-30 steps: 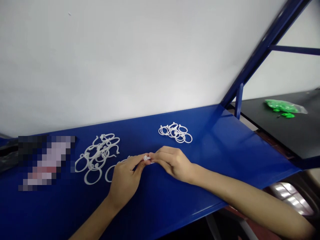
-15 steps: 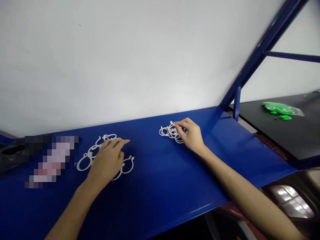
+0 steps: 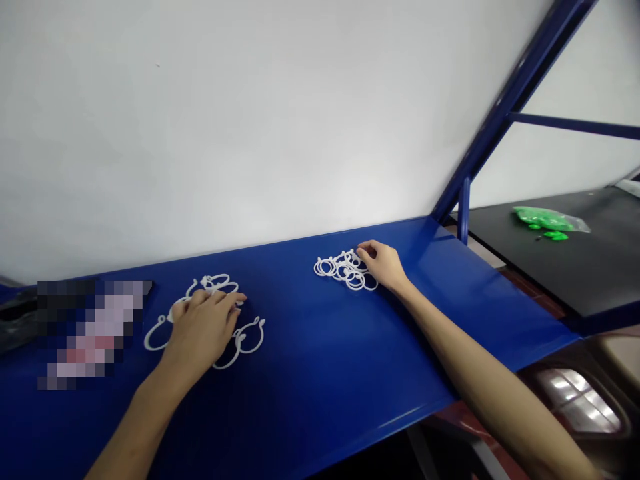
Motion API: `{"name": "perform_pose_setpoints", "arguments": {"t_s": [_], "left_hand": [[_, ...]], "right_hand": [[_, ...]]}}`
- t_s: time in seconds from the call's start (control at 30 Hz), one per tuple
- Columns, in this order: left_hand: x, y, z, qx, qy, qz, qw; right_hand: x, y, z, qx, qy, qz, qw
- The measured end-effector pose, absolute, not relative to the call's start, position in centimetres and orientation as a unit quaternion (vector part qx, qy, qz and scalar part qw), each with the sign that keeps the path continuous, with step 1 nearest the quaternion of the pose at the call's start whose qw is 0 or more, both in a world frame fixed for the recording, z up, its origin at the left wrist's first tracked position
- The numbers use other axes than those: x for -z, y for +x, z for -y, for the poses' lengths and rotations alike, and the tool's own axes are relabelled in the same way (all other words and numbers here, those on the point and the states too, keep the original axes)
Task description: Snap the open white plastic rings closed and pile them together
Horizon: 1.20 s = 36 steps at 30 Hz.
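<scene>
Two groups of white plastic rings lie on the blue table. At the left, several open hoops (image 3: 253, 339) with small end loops are spread out, partly hidden under my left hand (image 3: 203, 327). That hand's thumb and index finger come close together around a white ring end (image 3: 240, 303); the rest of this ring is hidden. At the right is a heap of closed white rings (image 3: 345, 271), overlapping each other. Beside its right edge is my right hand (image 3: 383, 261), index finger and thumb slightly apart, with no ring visible between them.
The blue table (image 3: 310, 373) runs along a white wall (image 3: 280, 133). A blue slanted frame (image 3: 495, 127) rises at its right end. Beyond that, a black table (image 3: 530, 267) bears a plastic bag of green pieces (image 3: 545, 219). A blurred-out package (image 3: 100, 330) lies far left.
My right hand has drawn back from the upright ring it was touching, which now lies with the heap. My left hand's index finger and thumb have come together, lower over the open rings.
</scene>
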<state>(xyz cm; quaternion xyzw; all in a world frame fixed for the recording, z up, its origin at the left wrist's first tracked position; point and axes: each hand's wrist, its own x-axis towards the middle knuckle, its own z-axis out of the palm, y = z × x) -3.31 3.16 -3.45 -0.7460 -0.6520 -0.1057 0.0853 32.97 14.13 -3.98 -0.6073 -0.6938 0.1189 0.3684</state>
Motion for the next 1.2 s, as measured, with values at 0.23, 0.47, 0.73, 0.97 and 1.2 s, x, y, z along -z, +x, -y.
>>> {"name": "perform_pose_setpoints", "arguments": {"t_s": [0.23, 0.47, 0.73, 0.97, 1.2], "left_hand": [[1.8, -0.6, -2.4, 0.253, -0.749, 0.612, -0.03], [0.1, 2.8, 0.0, 0.333, -0.68, 0.557, -0.341], [1.3, 3.3, -0.1, 0.414, -0.567, 0.487, -0.52], [1.6, 4.1, -0.2, 0.396, -0.571, 0.52, -0.497], [2.5, 4.4, 0.1, 0.381, -0.691, 0.57, -0.231]], "right_hand": [[1.8, 31.5, -11.6, -0.059, -0.544, 0.73, 0.41], [1.0, 26.7, -5.3, -0.176, -0.284, 0.879, 0.339], [1.7, 25.7, -4.2, -0.307, -0.277, 0.846, 0.335], [2.6, 25.3, -4.1, -0.396, -0.29, 0.786, 0.377], [2.6, 25.4, -4.1, -0.337, -0.251, 0.818, 0.392]]}}
